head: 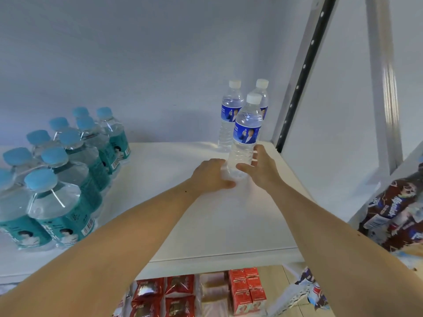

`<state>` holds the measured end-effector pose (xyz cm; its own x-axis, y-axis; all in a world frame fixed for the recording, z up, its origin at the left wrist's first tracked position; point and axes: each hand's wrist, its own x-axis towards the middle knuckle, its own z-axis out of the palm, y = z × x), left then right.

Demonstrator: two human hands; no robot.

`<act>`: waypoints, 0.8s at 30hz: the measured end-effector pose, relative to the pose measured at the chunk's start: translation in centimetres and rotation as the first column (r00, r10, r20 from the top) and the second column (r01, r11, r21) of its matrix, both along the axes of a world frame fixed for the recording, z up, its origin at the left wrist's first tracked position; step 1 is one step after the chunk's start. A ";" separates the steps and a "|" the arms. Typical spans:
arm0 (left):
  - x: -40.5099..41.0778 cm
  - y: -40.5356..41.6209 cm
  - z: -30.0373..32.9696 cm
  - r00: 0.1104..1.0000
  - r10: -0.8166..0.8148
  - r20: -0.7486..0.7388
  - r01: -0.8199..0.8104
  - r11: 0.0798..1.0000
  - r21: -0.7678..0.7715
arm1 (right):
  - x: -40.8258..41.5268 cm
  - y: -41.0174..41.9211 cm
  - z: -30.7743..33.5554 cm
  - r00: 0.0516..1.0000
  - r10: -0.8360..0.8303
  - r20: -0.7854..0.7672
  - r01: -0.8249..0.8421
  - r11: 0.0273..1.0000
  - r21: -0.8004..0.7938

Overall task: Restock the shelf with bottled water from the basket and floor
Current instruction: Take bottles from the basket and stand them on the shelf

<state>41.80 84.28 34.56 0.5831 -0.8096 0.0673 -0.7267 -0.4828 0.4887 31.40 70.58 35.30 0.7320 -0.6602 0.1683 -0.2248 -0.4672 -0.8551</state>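
Observation:
A clear water bottle (246, 131) with a blue label and white cap stands upright on the white shelf (206, 225), near its back right corner. My right hand (259, 167) wraps its lower part, thumb in front and fingers on the right side. My left hand (211, 172) cups the bottle's base from the left and touches it. Two matching bottles stand just behind it, one at the left (229, 115) and one at the right (263, 92), partly hidden by the held bottle.
Several teal-labelled bottles (68, 161) with light blue caps fill the shelf's left side. A perforated upright post (299, 76) bounds the shelf on the right. Brown snack packs (400, 209) lie on the neighbouring shelf. Red packets (160, 294) and red boxes (247, 289) sit on the shelf below.

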 end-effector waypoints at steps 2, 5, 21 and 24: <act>0.6 -0.3 0.0 1.000 0.013 0.017 -0.014 0.999 0.030 | 1.1 -0.6 0.1 0.999 0.023 -0.035 -0.023 0.999 -0.026; 1.2 -0.6 -0.2 0.999 0.031 0.029 -0.034 0.996 0.078 | 2.6 -1.3 0.2 0.997 0.046 -0.067 -0.049 0.998 -0.035; 1.0 -1.0 -0.2 0.997 0.053 0.062 -0.061 0.989 0.137 | 4.7 -1.8 0.6 0.990 0.042 -0.134 -0.057 0.993 -0.107; 0.1 -0.6 0.2 0.996 0.087 0.031 -0.090 0.993 0.080 | 4.0 -1.4 0.4 0.989 0.050 -0.139 -0.062 0.994 -0.089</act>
<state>41.91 83.69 34.75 0.6516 -0.7583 0.0200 -0.6919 -0.5833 0.4255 35.43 69.17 35.68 0.7876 -0.6039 0.1229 -0.3074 -0.5578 -0.7709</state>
